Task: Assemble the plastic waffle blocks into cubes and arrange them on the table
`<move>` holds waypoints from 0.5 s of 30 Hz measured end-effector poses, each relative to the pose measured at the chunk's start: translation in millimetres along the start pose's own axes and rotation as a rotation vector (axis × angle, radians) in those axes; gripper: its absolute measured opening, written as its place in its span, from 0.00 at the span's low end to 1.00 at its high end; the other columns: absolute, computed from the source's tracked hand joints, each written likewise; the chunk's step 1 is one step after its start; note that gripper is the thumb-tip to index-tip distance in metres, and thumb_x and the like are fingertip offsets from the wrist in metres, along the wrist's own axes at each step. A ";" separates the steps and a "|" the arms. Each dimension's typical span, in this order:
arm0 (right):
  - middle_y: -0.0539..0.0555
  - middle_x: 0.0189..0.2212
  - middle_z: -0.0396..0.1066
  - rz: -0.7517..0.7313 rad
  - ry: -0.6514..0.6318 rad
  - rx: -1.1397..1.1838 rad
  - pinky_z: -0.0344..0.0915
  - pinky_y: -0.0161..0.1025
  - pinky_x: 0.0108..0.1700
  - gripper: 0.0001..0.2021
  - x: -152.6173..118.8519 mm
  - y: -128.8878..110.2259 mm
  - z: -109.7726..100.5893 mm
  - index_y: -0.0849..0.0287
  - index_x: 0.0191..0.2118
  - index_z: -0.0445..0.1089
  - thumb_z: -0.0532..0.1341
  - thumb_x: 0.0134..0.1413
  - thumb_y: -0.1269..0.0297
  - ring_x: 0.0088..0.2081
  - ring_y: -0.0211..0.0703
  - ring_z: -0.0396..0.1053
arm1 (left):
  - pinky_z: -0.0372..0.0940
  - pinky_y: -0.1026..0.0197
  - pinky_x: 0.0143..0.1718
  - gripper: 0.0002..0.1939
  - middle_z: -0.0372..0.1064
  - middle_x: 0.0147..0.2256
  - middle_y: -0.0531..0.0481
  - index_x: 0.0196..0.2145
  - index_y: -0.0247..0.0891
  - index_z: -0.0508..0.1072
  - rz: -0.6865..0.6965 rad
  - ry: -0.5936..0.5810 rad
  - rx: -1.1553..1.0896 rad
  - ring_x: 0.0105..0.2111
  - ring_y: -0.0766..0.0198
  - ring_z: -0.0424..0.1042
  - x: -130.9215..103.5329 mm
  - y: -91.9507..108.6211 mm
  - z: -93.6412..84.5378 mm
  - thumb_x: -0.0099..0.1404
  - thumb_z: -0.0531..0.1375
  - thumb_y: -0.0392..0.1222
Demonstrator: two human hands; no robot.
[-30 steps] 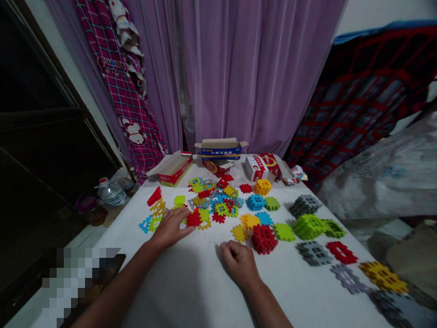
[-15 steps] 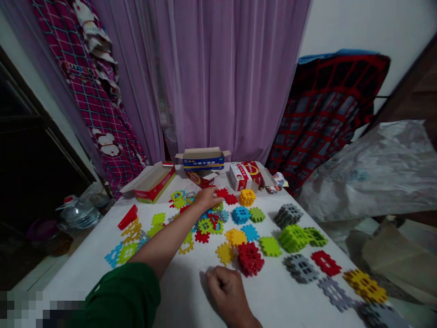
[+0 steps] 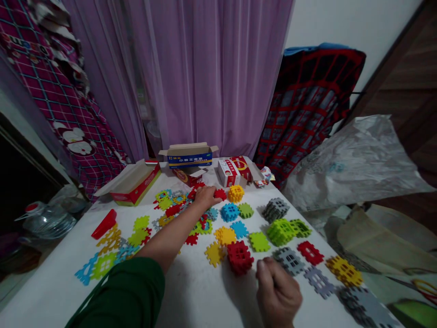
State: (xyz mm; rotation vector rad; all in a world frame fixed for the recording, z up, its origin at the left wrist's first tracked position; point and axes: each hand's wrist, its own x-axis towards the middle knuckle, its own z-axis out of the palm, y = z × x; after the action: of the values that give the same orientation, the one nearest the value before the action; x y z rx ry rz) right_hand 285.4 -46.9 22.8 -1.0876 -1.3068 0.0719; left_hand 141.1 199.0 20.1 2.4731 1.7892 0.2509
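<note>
My left hand reaches far across the table, over a loose pile of flat, notched plastic building pieces. Its thumb and fingers are somewhat apart, with the tips beside a red notched piece; the undersides of the fingers are hidden. Curled in a fist near the front is my right hand, with no piece showing in it. Just left of this fist stands a stack of red window pieces. A stack of grey window pieces is behind it.
Sorted stacks sit at the right: yellow, blue, green and dark grey. Along the back edge are a blue carton, a red-and-white box and an open tray-like box. A red piece lies left.
The view has turned a little to the right. My right fist has moved right, from in front of the red stack to its right side. My left hand has shifted slightly right over the red pieces.
</note>
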 end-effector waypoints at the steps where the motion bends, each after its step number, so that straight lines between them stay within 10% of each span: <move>1: 0.43 0.15 0.53 0.098 0.078 -0.024 0.50 0.31 0.22 0.19 2.8 8.3 -6.0 0.57 0.18 0.56 0.59 0.59 0.66 0.17 0.30 0.52 | 0.58 0.53 0.52 0.24 0.75 0.46 0.45 0.47 0.43 0.73 0.002 -0.002 0.006 0.50 0.51 0.70 -0.7 0.7 1.2 0.58 0.62 0.59; 7: 0.45 0.13 0.52 0.563 0.219 -0.028 0.51 0.34 0.22 0.28 -6.0 50.8 -2.8 0.56 0.15 0.54 0.57 0.55 0.41 0.18 0.33 0.52 | 0.57 0.52 0.52 0.25 0.74 0.47 0.43 0.49 0.43 0.72 0.006 -0.009 0.029 0.51 0.50 0.69 -3.6 0.0 4.6 0.59 0.60 0.59; 15: 0.45 0.13 0.53 0.797 0.213 0.010 0.50 0.36 0.23 0.29 -16.1 59.2 9.3 0.56 0.15 0.57 0.57 0.49 0.35 0.18 0.34 0.51 | 0.58 0.52 0.51 0.26 0.74 0.47 0.44 0.50 0.44 0.72 0.008 -0.040 0.041 0.50 0.50 0.69 -3.6 -2.4 2.2 0.59 0.59 0.60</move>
State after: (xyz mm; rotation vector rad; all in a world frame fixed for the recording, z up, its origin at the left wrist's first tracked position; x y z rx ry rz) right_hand 303.0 -19.2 -29.8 -1.5061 -0.6222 0.5391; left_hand 138.2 196.4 17.2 2.4945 1.7870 0.1665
